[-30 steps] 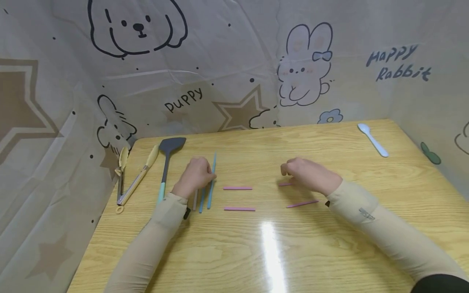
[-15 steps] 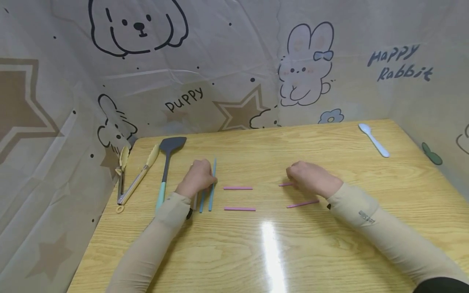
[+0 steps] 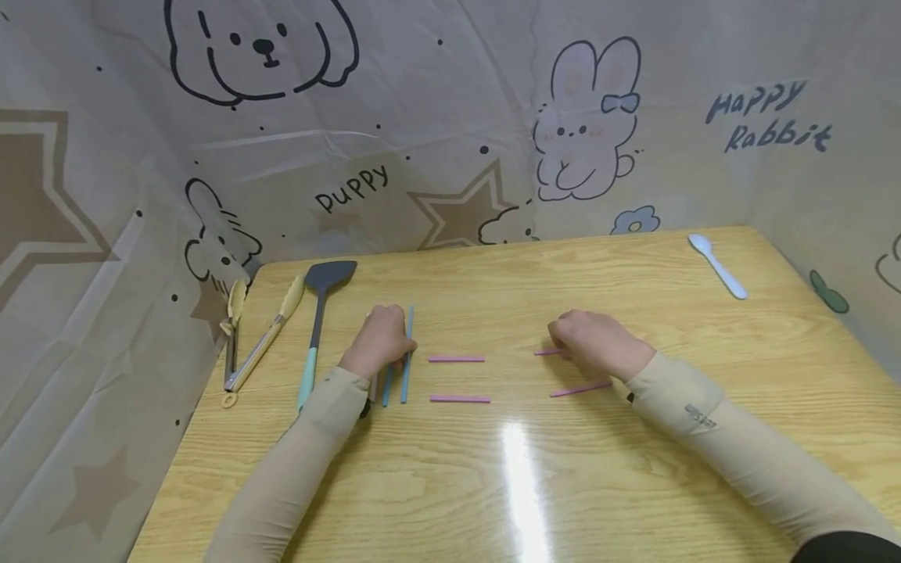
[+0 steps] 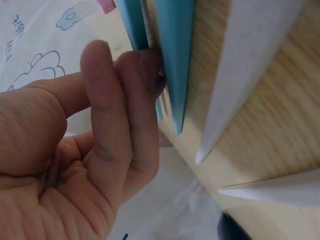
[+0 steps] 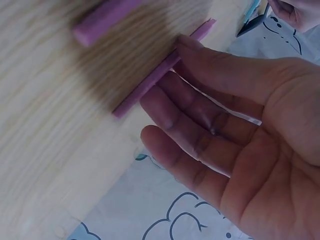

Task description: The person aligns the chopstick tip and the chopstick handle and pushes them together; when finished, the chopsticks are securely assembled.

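Observation:
My left hand [image 3: 380, 342] pinches the upper part of a thin blue stick [image 3: 405, 385], which lies lengthwise on the table. Just left of it is a second blue stick [image 3: 386, 386], partly covered by the hand. Two white sticks [image 4: 242, 65] show beside them in the left wrist view. With thumb and fingers, my right hand [image 3: 601, 344] pinches a short pink stick [image 3: 545, 352]; its right part is hidden from above. Closer to me lies another pink stick [image 3: 580, 389], slightly slanted. Between the hands, an upper pink stick [image 3: 456, 359] and a lower pink stick [image 3: 460, 399] lie parallel.
Yellow-tipped tongs [image 3: 263, 348] lie spread at the table's left edge. Beside them is a spatula [image 3: 318, 320] with a dark head and mint handle. A pale blue spoon [image 3: 719, 267] lies at the back right. A printed cloth [image 3: 450, 102] surrounds the wooden table [image 3: 436, 485].
The blue stick in my left hand has slid slightly toward me. My right hand has shifted a little to the right, its fingers drawn together at the pink stick.

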A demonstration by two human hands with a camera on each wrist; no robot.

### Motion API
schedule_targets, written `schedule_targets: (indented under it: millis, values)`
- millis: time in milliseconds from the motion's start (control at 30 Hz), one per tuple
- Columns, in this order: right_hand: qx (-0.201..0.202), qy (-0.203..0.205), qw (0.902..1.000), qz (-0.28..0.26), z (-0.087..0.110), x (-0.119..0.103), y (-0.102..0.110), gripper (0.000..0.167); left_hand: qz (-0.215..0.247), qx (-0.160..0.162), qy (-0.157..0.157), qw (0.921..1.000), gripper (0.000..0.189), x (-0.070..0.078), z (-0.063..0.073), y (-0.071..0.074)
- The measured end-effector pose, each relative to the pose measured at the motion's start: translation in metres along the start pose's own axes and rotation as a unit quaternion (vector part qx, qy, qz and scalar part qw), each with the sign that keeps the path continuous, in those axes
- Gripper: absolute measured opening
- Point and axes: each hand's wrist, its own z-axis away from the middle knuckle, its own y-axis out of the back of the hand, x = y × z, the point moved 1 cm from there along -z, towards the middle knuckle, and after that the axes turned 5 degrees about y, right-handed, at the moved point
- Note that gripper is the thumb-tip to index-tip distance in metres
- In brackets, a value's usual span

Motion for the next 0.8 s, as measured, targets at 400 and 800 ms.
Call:
schedule_targets:
  millis: [400,800]
  values:
    - [0.025,0.007,0.9990,0.036,0.0008,-0.0025,-0.0011,0.029,0.002,0.000,0.006,1.0000,0.033,0.0012,0.0023,0.0014]
    - [0.020,0.014,0.9989,0.040,0.0002,0.0009,-0.0063,0.028,0.000,0.021,-0.005,0.9998,0.045,0.0086,0.0091,0.0072]
